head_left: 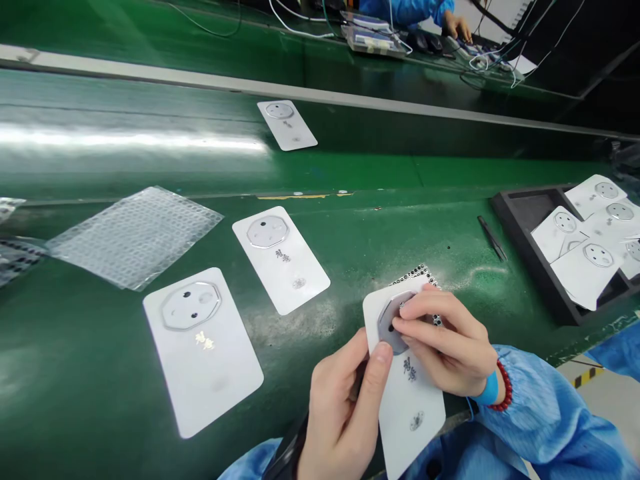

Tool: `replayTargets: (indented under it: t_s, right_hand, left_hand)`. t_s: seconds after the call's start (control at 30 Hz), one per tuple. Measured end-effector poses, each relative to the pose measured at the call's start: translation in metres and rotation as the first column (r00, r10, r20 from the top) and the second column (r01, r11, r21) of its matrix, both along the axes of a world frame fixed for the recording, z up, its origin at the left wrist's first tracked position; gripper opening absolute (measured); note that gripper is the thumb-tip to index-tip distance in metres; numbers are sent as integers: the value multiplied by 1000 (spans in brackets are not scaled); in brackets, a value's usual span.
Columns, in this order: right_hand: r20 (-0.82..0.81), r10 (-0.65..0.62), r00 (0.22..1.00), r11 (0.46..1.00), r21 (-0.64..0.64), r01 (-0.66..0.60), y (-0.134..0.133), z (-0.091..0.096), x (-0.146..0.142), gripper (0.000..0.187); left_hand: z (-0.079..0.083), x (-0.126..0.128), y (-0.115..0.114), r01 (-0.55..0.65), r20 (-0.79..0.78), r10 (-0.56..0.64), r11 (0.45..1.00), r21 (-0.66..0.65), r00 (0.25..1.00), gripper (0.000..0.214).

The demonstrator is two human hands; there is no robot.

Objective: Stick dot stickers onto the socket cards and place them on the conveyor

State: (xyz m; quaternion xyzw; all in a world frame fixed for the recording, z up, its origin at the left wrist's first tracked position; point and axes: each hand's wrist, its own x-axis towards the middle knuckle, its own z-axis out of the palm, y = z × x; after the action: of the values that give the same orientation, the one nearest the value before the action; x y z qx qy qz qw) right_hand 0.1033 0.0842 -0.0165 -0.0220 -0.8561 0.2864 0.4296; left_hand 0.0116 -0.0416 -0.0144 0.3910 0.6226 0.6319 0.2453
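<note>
My left hand (pixel 345 407) grips the left edge of a white rounded panel (pixel 417 413), thumb on its face. The panel is tilted and has a grey octagon (pixel 390 330) with dark holes near its top, then dark lettering and a small oval mark. My right hand (pixel 445 340) is closed in a pinch over the octagon, its fingertips at one of the holes. Whatever sits between those fingertips is too small to make out. Behind the panel, partly hidden, lies a sheet of small black dots (pixel 423 271). Two similar panels, one nearer (pixel 215 380) and one farther (pixel 293 287), lie to the left.
Another panel (pixel 295 133) rests on the green strip beyond the bench edge. Bubble wrap (pixel 135 237) lies at left. On the right are black tweezers (pixel 492 238) and a black tray (pixel 530 267) with several panels. Across the bench, a co-worker's hand (pixel 456 27) is near cables.
</note>
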Motion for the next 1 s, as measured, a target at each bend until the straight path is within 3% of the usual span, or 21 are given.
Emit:
replayTargets:
  t_s: [0.27, 0.47, 0.67, 0.77, 0.87, 0.93, 1.0]
  right_hand:
    - [23, 3, 1000, 1000, 4, -3, 1, 0, 0, 15]
    - [81, -21, 996, 992, 125, 11, 2, 0, 4, 13]
    - [172, -11, 985, 969, 244, -32, 5, 2, 9, 24]
    - [67, -70, 995, 994, 88, 64, 3, -1, 7, 21]
    - [-7, -112, 994, 955, -277, 106, -1, 0, 4, 26]
    - [41, 16, 999, 833, -553, 10, -3, 3, 4, 39]
    - [69, 164, 984, 688, -723, -64, -4, 6, 5, 45]
  left_hand:
    - [-1, 0, 1, -24, -72, 24, 1000, -7, 997, 16]
    - [-2, 0, 2, -54, -182, 49, 998, -22, 982, 15]
    - [-4, -1, 2, -42, -220, 32, 998, -39, 975, 15]
    - [-2, -2, 0, -18, -263, 7, 999, -40, 965, 16]
    - [0, -2, -1, -42, -340, 36, 999, -12, 940, 17]
    - [2, -3, 0, -67, -387, 76, 997, 37, 919, 19]
    - [3, -5, 2, -61, -420, 95, 994, 95, 902, 20]
